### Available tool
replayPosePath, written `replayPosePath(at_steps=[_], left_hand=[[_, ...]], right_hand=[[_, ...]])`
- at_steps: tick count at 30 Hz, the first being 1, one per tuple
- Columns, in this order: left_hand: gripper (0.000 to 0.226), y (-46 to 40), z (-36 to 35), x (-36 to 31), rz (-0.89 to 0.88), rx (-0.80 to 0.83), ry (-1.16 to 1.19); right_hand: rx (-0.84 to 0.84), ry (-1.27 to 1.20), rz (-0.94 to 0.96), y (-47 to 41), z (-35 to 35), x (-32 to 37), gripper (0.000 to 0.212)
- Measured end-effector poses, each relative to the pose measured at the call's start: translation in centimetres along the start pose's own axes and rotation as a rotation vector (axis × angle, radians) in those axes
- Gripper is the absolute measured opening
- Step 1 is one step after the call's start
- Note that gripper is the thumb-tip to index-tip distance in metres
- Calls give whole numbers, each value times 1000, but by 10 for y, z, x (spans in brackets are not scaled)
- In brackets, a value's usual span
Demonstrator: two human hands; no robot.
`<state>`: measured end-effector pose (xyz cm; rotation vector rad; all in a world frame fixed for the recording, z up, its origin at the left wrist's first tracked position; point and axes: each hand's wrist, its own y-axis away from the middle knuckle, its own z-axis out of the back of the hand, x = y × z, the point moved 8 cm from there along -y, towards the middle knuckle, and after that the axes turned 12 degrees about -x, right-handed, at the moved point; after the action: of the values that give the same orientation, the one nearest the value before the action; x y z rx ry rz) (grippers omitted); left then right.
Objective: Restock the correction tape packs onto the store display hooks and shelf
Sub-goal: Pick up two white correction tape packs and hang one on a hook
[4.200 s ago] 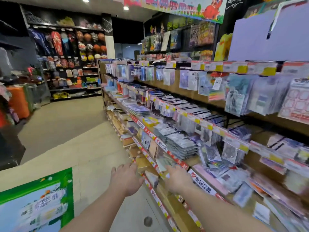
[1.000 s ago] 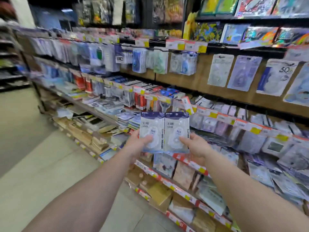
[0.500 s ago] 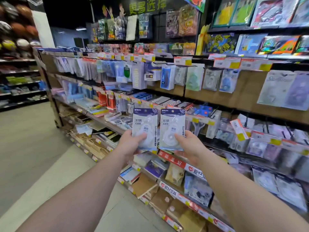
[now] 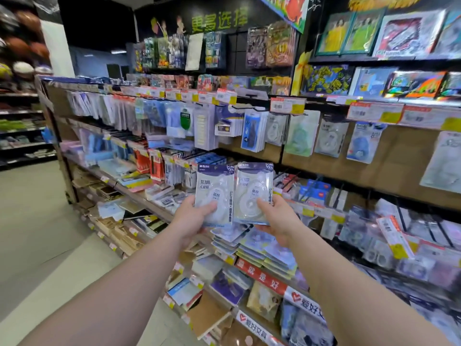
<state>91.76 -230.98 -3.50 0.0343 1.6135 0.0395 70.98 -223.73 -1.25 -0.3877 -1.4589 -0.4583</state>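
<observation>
I hold two correction tape packs upright in front of the shelving. My left hand (image 4: 192, 216) grips the left pack (image 4: 215, 188) by its lower left corner, thumb on the front. My right hand (image 4: 278, 219) grips the right pack (image 4: 253, 189) from below right, thumb on its front. Both are clear blister packs with dark purple headers, side by side and slightly overlapping. More correction tape packs (image 4: 329, 137) hang on display hooks on the upper row to the right. A stack of similar packs (image 4: 262, 248) lies on the shelf just under my hands.
The shelving unit (image 4: 139, 193) runs from far left to near right, crowded with hanging stationery and yellow price tags (image 4: 287, 105). Lower shelves hold notebooks and envelopes (image 4: 124, 236). The aisle floor (image 4: 37, 233) lies open to my left.
Since 4.2 s ago my hands came up from the lower shelf holding a pack each. In the last second the packs rose slightly, and my view tilted up along the display.
</observation>
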Motion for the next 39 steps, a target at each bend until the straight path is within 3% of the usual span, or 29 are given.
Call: replayPosePath(at_steps=[8,12,14,18,24,27,33,37,39], left_hand=[[12,-91,-35,-40,-78,19,84],[17,-129,-41,-45,-59,17,133],[31,-152,-45,-46,-57,23,158],[17,-192,-61,-57,-105,96,190],[48,-240,-80,-69,-96,210,200],[30,-250,-91,-74,-104,298,222],[25,-254,-103,-74,-71,381,251],[28,-257,-106,-72,-62,404,264],[28,-258,-106,-71,-60,408,262]], right_hand=[[-17,-44,98,-97,-13,43,10],[-42,-100,84,-128,-33,46,19],[-61,-97,100,-143,-41,50,17],[-125,-72,184,-164,-51,67,16],[-288,-53,274,-186,-57,89,15],[-342,-101,295,-190,-57,95,19],[-420,-132,319,-198,-57,100,19],[-470,-126,278,-205,-53,93,55],[-464,-153,269,-208,-50,90,57]])
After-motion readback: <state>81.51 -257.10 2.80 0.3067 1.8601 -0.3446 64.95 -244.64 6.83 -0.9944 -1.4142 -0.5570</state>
